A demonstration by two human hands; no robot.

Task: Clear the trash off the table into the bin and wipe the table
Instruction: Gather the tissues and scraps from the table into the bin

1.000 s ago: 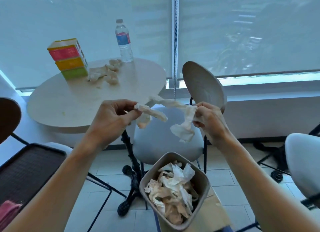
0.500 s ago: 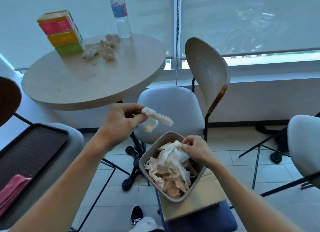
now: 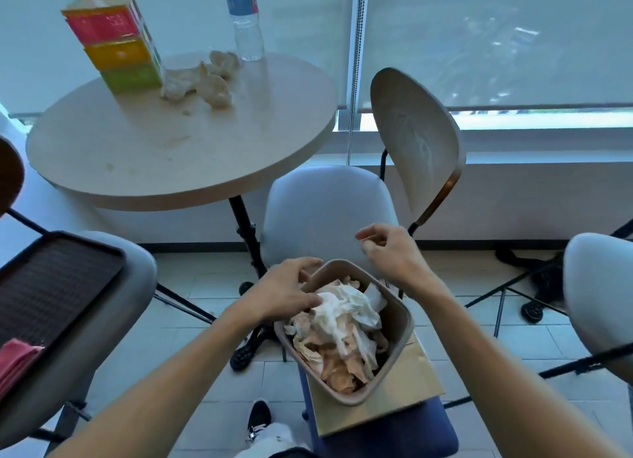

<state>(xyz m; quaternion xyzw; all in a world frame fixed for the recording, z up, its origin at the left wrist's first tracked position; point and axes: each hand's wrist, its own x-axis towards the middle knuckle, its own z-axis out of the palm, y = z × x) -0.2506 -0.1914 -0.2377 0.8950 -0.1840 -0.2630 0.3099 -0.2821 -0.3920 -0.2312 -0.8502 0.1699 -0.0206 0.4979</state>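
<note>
Over the bin, our left hand pressed the tissues, fingers spread; our right hand hovered loosely open, empty.

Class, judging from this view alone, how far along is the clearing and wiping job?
Done: the bin already holds a heap of crumpled tissues. In hand: the left hand presses on that heap; the right hand hovers empty above the bin. Left: crumpled tissues on the table and crumbs across the table. The pink cloth lies on the tray, so wiping has not begun.
</note>
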